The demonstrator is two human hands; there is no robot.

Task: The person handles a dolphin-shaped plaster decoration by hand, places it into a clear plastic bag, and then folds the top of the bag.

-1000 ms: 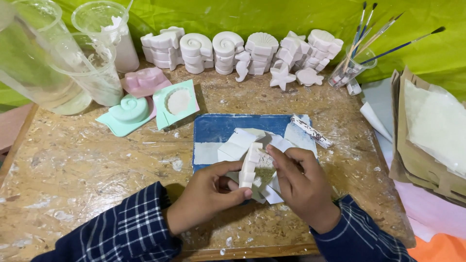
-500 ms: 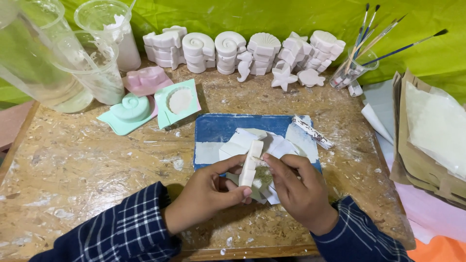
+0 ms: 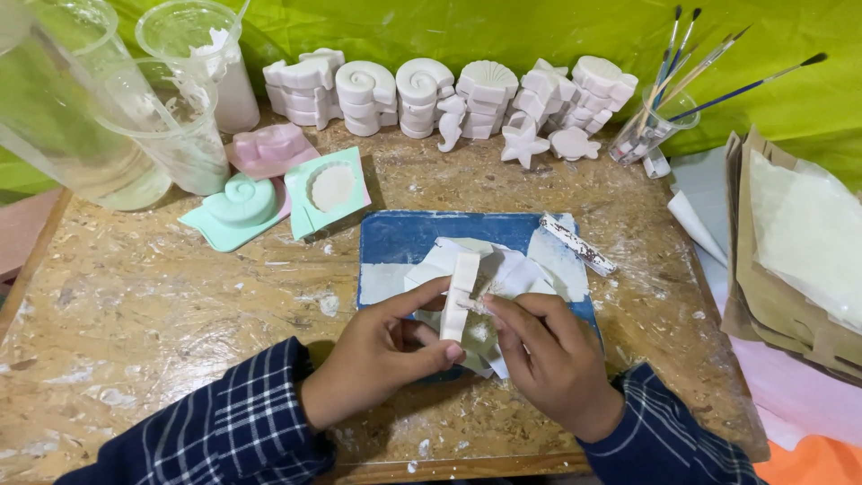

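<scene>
Compared with the view one second earlier, both hands have stayed over the blue mat, and the white plaster cast keeps its upright, on-edge position between them; only a slight shift of the fingers is visible. The left hand (image 3: pixel 382 355) is curled, with thumb and forefinger pinching the lower left side of the plaster cast (image 3: pixel 461 295). The right hand (image 3: pixel 549 355) is also curled, its fingertips pressed against the right face of the cast. The cast stands over crumpled white paper (image 3: pixel 503 274) lying on the blue mat (image 3: pixel 404 241) at the middle of the bench (image 3: pixel 153 305). At the left, three clear plastic cups (image 3: pixel 171 135) stand together. Next to them lie three silicone moulds: one pink (image 3: pixel 269 148), one mint spiral shell mould (image 3: pixel 235 208) and one mint square mould (image 3: pixel 330 189) filled with white plaster. Along the back runs a row of stacked white plaster figures (image 3: pixel 449 94); the exact count cannot be told. One plaster-coated stick (image 3: pixel 577 244) lies at the mat's right corner. A clear cup (image 3: pixel 645 135) holds about five paint brushes. At the far right lies a stack of brown paper (image 3: pixel 781 269).
</scene>
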